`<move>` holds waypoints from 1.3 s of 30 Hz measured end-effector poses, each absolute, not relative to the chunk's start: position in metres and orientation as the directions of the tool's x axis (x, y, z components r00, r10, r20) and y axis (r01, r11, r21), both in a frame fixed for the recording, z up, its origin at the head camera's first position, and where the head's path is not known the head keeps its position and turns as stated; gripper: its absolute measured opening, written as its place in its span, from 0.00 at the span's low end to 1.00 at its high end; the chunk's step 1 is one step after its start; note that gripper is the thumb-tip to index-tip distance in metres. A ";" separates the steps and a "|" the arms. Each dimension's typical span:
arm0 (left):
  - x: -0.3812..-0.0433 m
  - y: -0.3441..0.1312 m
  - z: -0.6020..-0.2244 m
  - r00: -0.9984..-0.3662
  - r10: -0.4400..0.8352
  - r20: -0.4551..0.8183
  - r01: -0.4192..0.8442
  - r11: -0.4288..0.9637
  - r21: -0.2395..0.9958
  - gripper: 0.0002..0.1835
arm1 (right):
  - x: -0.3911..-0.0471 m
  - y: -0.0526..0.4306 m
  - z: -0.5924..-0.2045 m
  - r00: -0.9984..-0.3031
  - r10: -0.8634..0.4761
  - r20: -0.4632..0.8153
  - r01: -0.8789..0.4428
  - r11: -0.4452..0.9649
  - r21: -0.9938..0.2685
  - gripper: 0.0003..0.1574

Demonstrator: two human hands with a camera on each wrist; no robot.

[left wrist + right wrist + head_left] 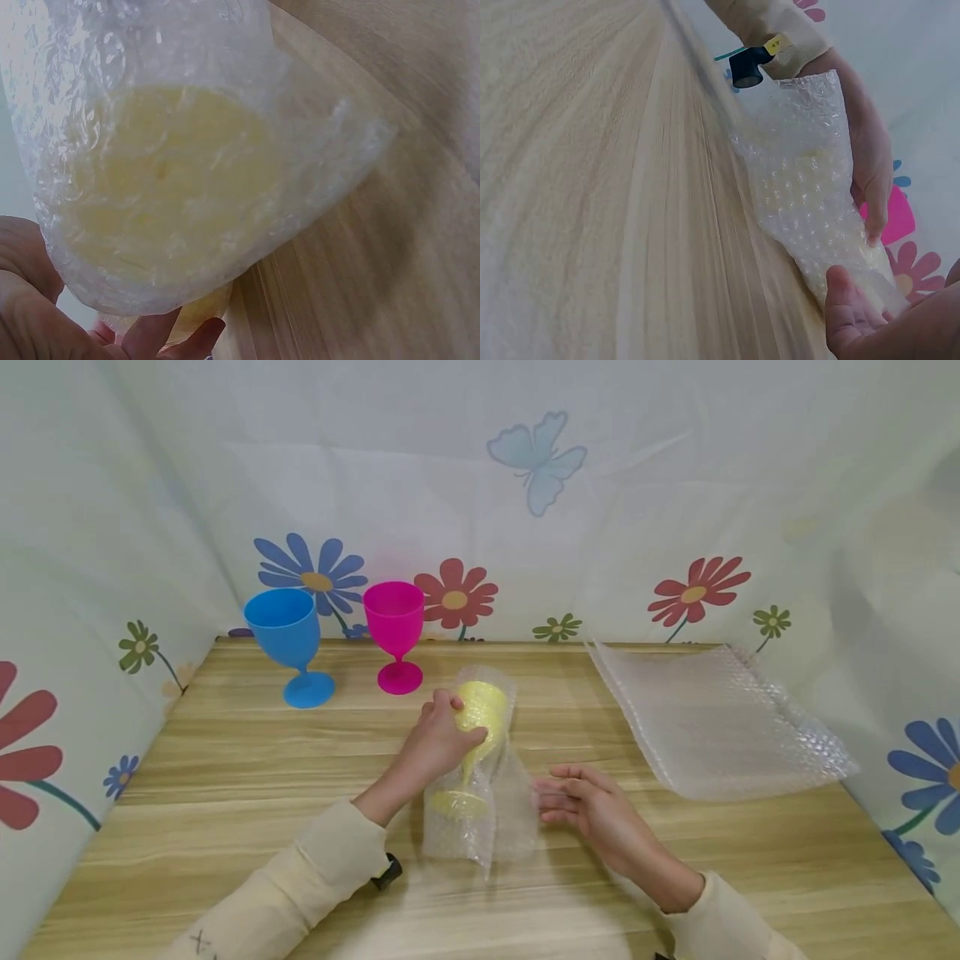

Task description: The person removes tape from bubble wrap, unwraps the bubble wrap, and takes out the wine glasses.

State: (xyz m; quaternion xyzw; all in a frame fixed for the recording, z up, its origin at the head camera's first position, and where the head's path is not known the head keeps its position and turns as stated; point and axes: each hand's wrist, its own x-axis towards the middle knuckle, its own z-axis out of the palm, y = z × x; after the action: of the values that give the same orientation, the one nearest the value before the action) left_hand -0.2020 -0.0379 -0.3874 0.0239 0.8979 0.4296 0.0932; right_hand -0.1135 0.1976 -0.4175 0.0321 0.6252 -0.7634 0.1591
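Observation:
A yellow goblet [482, 710] lies on its side in bubble wrap [514, 827], its bowl toward the far edge. My left hand [438, 733] grips the wrapped bowl, thumb and fingers on either side. Up close in the left wrist view, the round yellow foot [172, 187] shows through the plastic, with the wrap's end sticking out past it. Beside the loose flap on the right, my right hand [600, 810] has its fingers extended, fingertips at the wrap's edge. The right wrist view shows the bubbled side of the wrap [802, 187].
A blue goblet [288, 635] and a pink goblet [395, 627] stand upright at the back left of the wooden table [247, 827]. Another sheet of bubble wrap [712, 727] lies flat at the right. Behind the table hangs a flower-printed white cloth [420, 468].

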 end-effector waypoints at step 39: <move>-0.199 -0.032 -0.385 -0.990 0.111 -0.088 0.005 0.651 0.759 0.47 | -0.183 0.148 -0.416 -0.995 -0.091 0.035 -0.067 0.374 -0.925 0.25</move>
State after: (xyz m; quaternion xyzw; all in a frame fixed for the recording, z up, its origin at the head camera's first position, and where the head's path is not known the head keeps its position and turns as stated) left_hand -0.1991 -0.0316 -0.3847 0.0320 0.9065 0.4162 0.0633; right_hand -0.1829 0.1476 -0.4160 -0.0475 0.8287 -0.5576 0.0106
